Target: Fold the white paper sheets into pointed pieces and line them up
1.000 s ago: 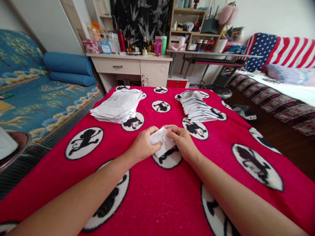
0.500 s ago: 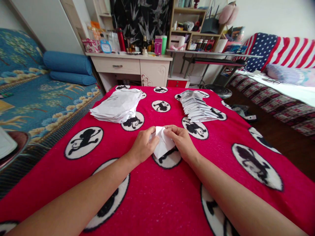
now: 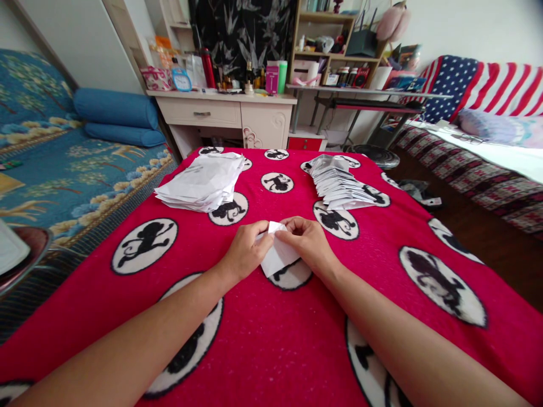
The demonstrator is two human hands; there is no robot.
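A small piece of white paper (image 3: pixel 278 255) lies on the red blanket (image 3: pixel 271 333) with black monkey circles. My left hand (image 3: pixel 245 252) pinches its left upper edge, fingers closed. My right hand (image 3: pixel 309 244) pinches the top right, fingers curled over the fold. The two hands meet over the paper's upper corner. A loose stack of flat white sheets (image 3: pixel 202 182) lies at the far left of the blanket. A fanned row of folded white papers (image 3: pixel 339 185) lies at the far right.
A blue patterned sofa (image 3: pixel 63 164) with blue bolsters runs along the left. A white desk (image 3: pixel 224 116) crowded with bottles and a clock stands behind the blanket. Shelves and a metal table (image 3: pixel 360 93) are at the back right, a flag-covered couch (image 3: pixel 487 118) beyond.
The paper's upper flap has been folded down and flattened. Both hands have closed in together over its top corner, the right hand shifting slightly left.
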